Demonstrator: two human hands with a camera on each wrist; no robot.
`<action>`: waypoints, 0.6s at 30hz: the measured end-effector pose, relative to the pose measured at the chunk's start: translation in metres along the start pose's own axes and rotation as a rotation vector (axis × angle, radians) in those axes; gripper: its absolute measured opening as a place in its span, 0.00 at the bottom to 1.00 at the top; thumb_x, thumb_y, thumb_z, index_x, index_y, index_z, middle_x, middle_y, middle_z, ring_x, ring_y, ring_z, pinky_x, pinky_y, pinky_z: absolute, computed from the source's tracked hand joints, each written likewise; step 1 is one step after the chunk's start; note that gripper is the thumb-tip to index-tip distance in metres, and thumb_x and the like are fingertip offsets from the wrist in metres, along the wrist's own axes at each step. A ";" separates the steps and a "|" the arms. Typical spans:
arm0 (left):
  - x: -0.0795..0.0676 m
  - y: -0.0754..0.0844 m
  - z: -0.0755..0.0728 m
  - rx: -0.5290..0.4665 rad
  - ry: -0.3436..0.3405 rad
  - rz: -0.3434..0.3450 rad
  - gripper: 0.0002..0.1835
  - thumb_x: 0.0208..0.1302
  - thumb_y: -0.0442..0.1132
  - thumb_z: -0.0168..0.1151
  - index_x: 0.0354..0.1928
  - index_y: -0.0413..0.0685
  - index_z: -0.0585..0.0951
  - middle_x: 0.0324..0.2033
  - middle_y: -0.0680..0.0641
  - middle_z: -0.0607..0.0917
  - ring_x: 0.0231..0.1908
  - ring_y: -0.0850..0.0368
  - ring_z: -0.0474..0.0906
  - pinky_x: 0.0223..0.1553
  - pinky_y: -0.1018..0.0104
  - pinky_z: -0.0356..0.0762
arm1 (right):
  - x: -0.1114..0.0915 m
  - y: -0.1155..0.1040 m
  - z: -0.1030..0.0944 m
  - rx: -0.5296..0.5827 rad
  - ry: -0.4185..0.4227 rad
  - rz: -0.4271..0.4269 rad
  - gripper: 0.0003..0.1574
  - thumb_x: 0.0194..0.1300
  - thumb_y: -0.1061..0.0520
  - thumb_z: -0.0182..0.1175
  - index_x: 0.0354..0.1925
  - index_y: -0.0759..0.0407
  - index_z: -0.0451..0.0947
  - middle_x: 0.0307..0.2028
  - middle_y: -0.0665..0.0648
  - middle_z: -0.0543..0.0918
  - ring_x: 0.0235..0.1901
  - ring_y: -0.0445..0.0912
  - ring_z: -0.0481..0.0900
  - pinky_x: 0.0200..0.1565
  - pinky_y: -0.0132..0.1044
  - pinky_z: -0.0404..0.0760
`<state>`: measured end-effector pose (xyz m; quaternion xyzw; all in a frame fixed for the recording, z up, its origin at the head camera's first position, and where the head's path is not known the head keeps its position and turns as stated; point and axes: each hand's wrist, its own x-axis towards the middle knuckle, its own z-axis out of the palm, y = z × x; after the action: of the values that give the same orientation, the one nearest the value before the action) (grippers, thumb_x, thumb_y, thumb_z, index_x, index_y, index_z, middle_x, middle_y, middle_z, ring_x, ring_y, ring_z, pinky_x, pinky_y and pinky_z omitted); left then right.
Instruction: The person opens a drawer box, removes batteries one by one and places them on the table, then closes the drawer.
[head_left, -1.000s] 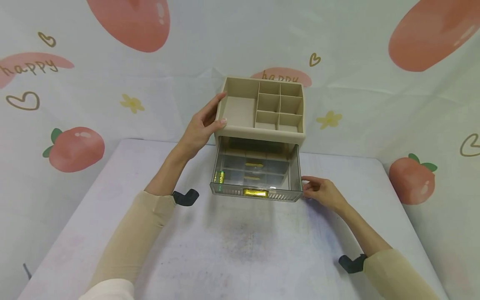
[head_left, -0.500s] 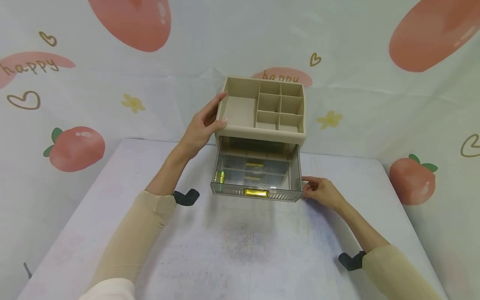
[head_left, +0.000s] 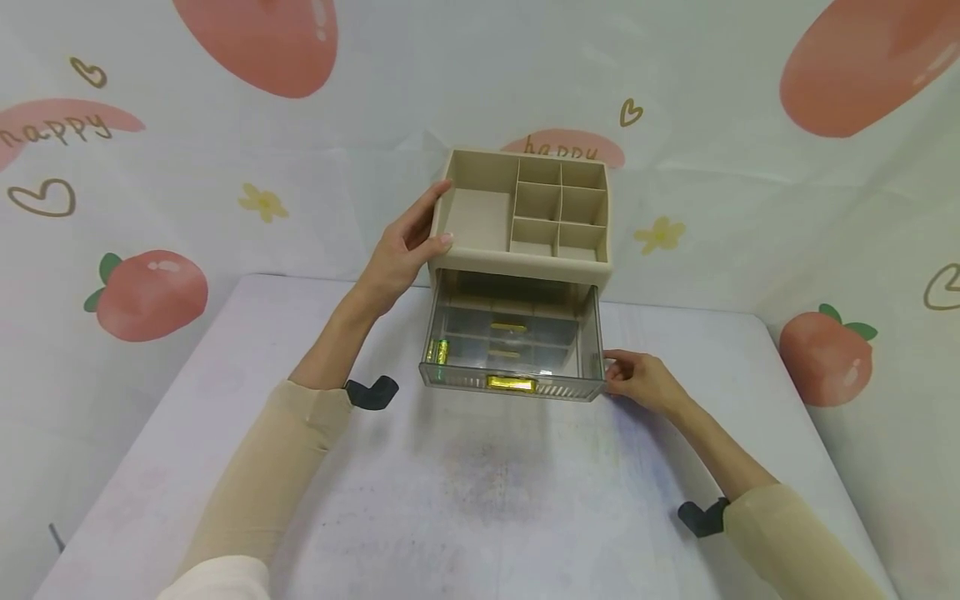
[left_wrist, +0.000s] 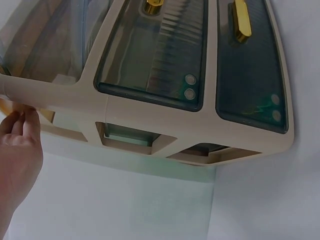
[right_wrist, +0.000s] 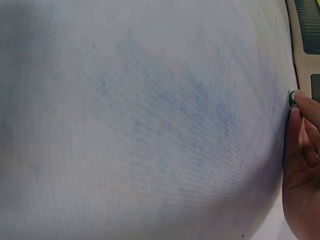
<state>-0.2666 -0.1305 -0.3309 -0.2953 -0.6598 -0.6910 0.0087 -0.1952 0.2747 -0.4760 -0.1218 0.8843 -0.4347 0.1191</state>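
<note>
A beige desktop organizer (head_left: 525, 265) stands near the table's back edge. Its clear grey top drawer (head_left: 513, 390) is pulled out, with green-and-gold batteries (head_left: 442, 352) at the left inside. My left hand (head_left: 396, 257) grips the organizer's upper left side, thumb over the rim and fingers behind. Beside the drawer's right front corner is my right hand (head_left: 647, 383), low near the table. In the right wrist view its thumb and fingertips pinch a small green battery (right_wrist: 293, 99), only the round end showing, close to the organizer's side.
Two lower drawers with gold handles (left_wrist: 242, 21) are pushed in. The organizer's top has a wide compartment (head_left: 476, 218) and several small ones. A pale table (head_left: 480, 500) lies in front, with a fruit-printed cloth (head_left: 360, 192) behind. Dark wrist mounts (head_left: 372, 393) stick out from both sleeves.
</note>
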 end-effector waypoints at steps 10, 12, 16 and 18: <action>0.000 -0.001 0.001 0.001 0.000 0.003 0.35 0.71 0.30 0.55 0.77 0.51 0.59 0.76 0.52 0.57 0.75 0.50 0.52 0.71 0.55 0.56 | -0.003 0.000 -0.001 0.048 -0.014 0.006 0.36 0.56 0.70 0.65 0.63 0.79 0.68 0.33 0.56 0.81 0.31 0.40 0.78 0.31 0.29 0.79; 0.000 0.000 0.001 0.002 0.002 0.003 0.35 0.71 0.30 0.55 0.77 0.51 0.59 0.76 0.52 0.57 0.75 0.50 0.52 0.71 0.55 0.55 | -0.003 0.002 -0.001 0.070 -0.014 -0.003 0.37 0.56 0.71 0.65 0.63 0.79 0.67 0.33 0.57 0.81 0.31 0.39 0.77 0.31 0.29 0.79; 0.000 0.000 0.000 0.004 0.006 0.001 0.35 0.71 0.30 0.55 0.77 0.51 0.59 0.75 0.52 0.57 0.75 0.50 0.53 0.71 0.54 0.55 | -0.003 0.005 0.000 0.086 -0.006 -0.016 0.39 0.54 0.72 0.64 0.65 0.76 0.66 0.32 0.58 0.81 0.29 0.39 0.77 0.31 0.29 0.78; 0.000 0.000 0.000 0.004 0.006 0.000 0.35 0.71 0.30 0.55 0.77 0.51 0.59 0.76 0.52 0.57 0.75 0.50 0.53 0.71 0.54 0.55 | -0.003 0.005 0.000 0.091 -0.002 -0.019 0.39 0.54 0.72 0.63 0.65 0.75 0.67 0.32 0.60 0.81 0.29 0.40 0.78 0.31 0.29 0.78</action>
<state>-0.2666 -0.1304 -0.3311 -0.2931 -0.6612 -0.6905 0.0112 -0.1930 0.2783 -0.4796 -0.1253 0.8623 -0.4754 0.1213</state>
